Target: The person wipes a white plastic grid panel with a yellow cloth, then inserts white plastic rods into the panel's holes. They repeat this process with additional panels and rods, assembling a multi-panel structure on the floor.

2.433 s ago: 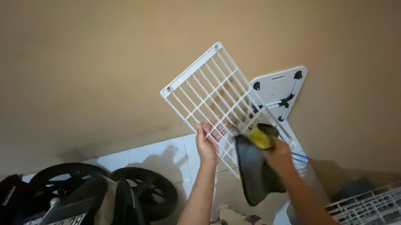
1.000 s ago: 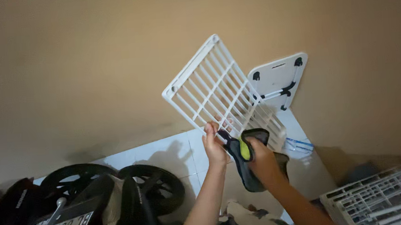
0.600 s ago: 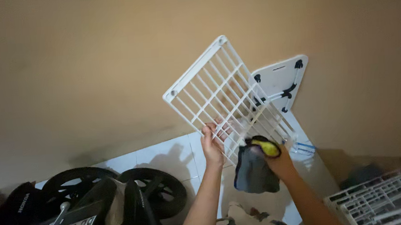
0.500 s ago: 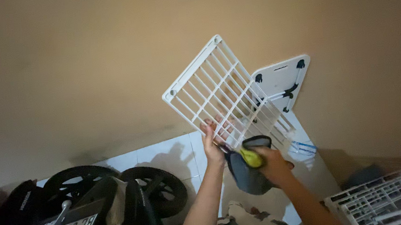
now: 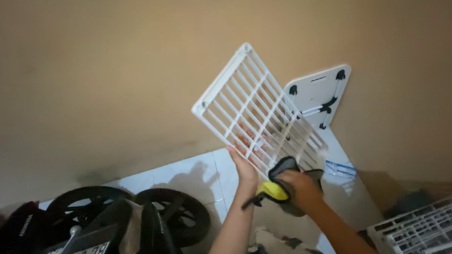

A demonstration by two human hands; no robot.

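Head view, largest first: a beige wall (image 5: 100, 72); against it, above both hands, a white slatted plastic panel (image 5: 251, 109) held up tilted; left hand (image 5: 245, 160) closed on its lower edge, fingers behind the slats; right hand (image 5: 300, 186) just beside, clenched around a dark cloth (image 5: 287, 168) and a yellow piece (image 5: 274, 191) pressed to that panel's lower corner.

A white plastic grid rack (image 5: 257, 114) with many parallel slats is held up tilted against the tan wall, its upper corner pointing up and left, its lower edge by the hands. Against its lower right part lies a dark grey cloth (image 5: 288, 183) with what seems a yellow pad (image 5: 274, 191), bunched
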